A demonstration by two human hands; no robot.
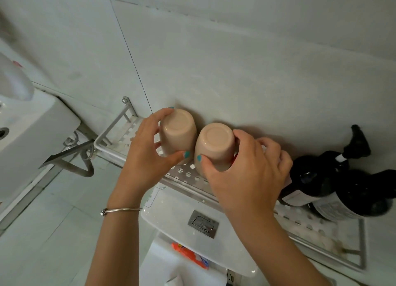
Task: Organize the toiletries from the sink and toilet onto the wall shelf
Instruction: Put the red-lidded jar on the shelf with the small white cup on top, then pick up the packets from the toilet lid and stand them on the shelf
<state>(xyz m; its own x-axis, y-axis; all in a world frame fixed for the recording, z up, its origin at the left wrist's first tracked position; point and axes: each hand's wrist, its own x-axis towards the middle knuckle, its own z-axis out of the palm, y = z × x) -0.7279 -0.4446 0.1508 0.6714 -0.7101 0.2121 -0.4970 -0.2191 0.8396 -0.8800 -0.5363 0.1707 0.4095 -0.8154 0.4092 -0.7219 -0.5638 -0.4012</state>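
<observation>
Overhead, hands (147, 144) (246, 167) each gripping an upturned cup (177, 133) (214, 146) on perforated wall shelf (184, 174).

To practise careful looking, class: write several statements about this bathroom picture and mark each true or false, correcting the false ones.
1. Each hand grips one pink cup. True: the left hand holds the left cup and the right hand holds the right cup.
2. The cups stand mouth up. False: their flat bases face the camera, so they are upside down.
3. Two dark pump bottles stand at the right end of the wall shelf. True.
4. The left end of the shelf is full of bottles. False: no bottles show there, only the perforated tray.
5. An orange packet lies on the toilet below the shelf. True.
</observation>
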